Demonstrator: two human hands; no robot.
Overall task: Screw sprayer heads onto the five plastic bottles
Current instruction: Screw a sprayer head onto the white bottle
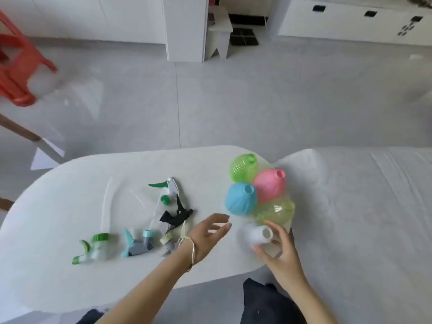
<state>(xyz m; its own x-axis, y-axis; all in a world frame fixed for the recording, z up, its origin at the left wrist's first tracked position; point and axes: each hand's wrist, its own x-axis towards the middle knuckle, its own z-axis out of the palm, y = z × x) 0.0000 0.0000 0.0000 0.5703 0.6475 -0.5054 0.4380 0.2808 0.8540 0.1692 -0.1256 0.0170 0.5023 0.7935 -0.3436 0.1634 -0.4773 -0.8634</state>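
Several plastic bottles stand clustered at the right of the white table (70, 195): a green bottle (243, 168), a pink bottle (268, 185), a blue bottle (240, 199), a pale yellow-green bottle (275, 211) and a white bottle (254, 235). My right hand (280, 251) curls its fingers round the white bottle near its neck. My left hand (208, 232) hovers with relaxed fingers just left of that bottle, holding nothing. Sprayer heads lie loose on the left: a green-and-white one (93, 247), a teal-and-grey one (139, 244), a black one (176, 215), a green-trigger one (167, 190) and a cream one (174, 237).
A white cloth-covered surface (362, 206) adjoins the table on the right. A red plastic stool (16, 66) stands on the floor at the far left. White cabinets (184, 26) line the back wall. My dark trousers (264, 300) show below the table's near edge.
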